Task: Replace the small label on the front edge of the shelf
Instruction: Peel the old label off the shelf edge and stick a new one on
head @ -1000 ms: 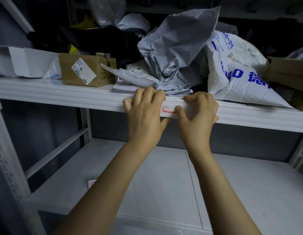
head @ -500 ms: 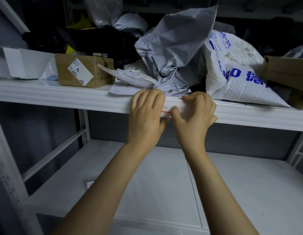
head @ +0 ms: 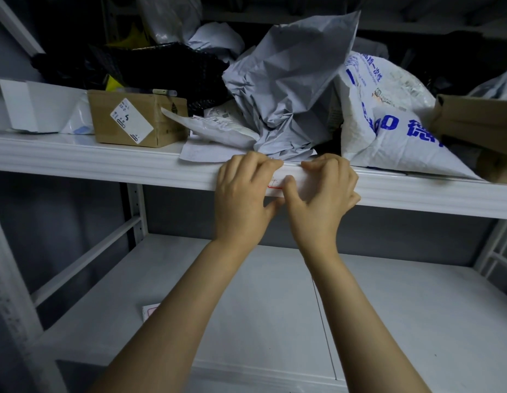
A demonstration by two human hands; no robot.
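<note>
Up at the front edge of the white metal shelf (head: pixel 105 163), seen from the head camera, the small white paper label with a red border (head: pixel 275 185) sits flat against the edge. Only a narrow strip of it shows in the gap between the two hands.

The left hand (head: pixel 241 199) covers the label's left end. Its fingers (head: pixel 256 164) are pressed together and hooked over the top lip of the shelf, and the thumb tucks under the lower edge.

The right hand (head: pixel 324 199) is just beside it, nearly touching. Its fingers are curled over the top lip too, and the thumb tip is pressed on the label's right part, pinching it against the edge. How much of the label lies under either palm I cannot tell.

On the shelf behind the hands stand a brown cardboard box with a white sticker (head: pixel 139 120), a crumpled grey plastic mailer bag (head: pixel 292 80) and a white sack with blue print (head: pixel 388 131). A small red-bordered card (head: pixel 150 312) lies on the lower white shelf board (head: pixel 275 307).
</note>
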